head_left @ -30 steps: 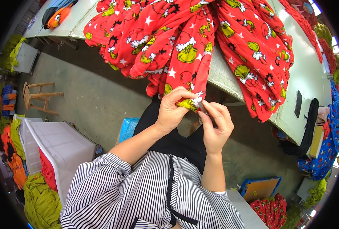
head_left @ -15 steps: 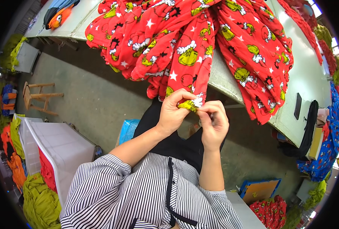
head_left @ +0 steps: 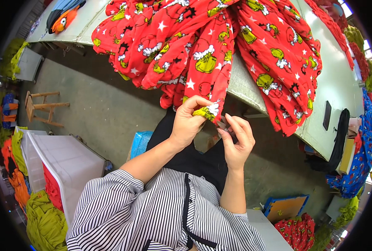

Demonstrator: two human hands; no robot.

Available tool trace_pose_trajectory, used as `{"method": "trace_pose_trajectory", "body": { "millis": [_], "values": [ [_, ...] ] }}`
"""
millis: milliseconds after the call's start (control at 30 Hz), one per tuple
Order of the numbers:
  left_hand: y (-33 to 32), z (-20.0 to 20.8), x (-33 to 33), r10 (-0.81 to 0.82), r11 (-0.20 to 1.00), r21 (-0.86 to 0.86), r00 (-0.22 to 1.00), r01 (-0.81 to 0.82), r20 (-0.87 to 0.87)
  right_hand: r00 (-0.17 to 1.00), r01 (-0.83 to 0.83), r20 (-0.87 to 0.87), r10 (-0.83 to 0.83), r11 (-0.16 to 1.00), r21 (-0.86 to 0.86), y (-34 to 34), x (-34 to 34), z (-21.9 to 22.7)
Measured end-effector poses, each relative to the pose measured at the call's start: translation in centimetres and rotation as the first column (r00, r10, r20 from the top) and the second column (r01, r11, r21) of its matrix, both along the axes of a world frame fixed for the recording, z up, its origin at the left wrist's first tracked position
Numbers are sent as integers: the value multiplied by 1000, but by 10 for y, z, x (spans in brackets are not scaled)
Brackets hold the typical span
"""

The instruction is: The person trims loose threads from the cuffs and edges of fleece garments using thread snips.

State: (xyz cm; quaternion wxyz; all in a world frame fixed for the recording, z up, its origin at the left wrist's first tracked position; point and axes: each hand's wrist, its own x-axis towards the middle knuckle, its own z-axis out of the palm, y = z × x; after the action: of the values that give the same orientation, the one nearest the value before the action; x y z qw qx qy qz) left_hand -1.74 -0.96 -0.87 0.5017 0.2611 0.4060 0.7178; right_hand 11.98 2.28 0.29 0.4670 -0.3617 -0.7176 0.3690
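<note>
Red fleece fabric (head_left: pixel 204 65) printed with green faces and white stars drapes over the table edge toward me. My left hand (head_left: pixel 188 122) is closed on the end of one narrow hanging part, pinching its folded hem between thumb and fingers. Just to the right of that hem is my right hand (head_left: pixel 239 140), its fingers curled around small metal thread snips (head_left: pixel 222 124). The pointed grey blades show between thumb and forefinger, close beside the fabric end. Most of the snips is hidden in the palm.
The pale table (head_left: pixel 248 83) runs across in front, with a dark phone (head_left: pixel 327 115) on its right part. A wooden stool (head_left: pixel 46 106) stands on the floor at left, beyond a white bin (head_left: pixel 75 157). Green cloth (head_left: pixel 46 221) is heaped at lower left.
My right hand has drawn slightly away from the hem to the right and opened up a little, bringing the snips' blades into view. My left hand keeps its pinch on the fabric.
</note>
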Motion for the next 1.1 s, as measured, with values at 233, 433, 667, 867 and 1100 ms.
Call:
{"method": "trace_pose_trajectory", "body": {
  "millis": [233, 433, 667, 867, 1100],
  "values": [
    [-1, -3, -1, 5, 1000, 8, 1000, -4, -28, 934, -150, -347, 83, 974, -170, 2, -1, 1],
    [5, 8, -1, 93, 993, 119, 689, -10, -718, 992, 9, 127, -3, 999, -42, 8, -12, 5],
    [20, -8, -40, 370, 904, 247, 347, -350, -862, 750, 32, -597, -285, 917, -397, 35, 38, -2],
    [14, 7, -25, 281, 956, 183, 546, -228, -789, 941, 95, -292, -171, 962, -256, 38, 55, -24],
    [22, 26, -7, 423, 905, 390, 247, -171, -872, 995, -5, -99, -3, 997, -82, 17, -25, -15]
  ]
}}
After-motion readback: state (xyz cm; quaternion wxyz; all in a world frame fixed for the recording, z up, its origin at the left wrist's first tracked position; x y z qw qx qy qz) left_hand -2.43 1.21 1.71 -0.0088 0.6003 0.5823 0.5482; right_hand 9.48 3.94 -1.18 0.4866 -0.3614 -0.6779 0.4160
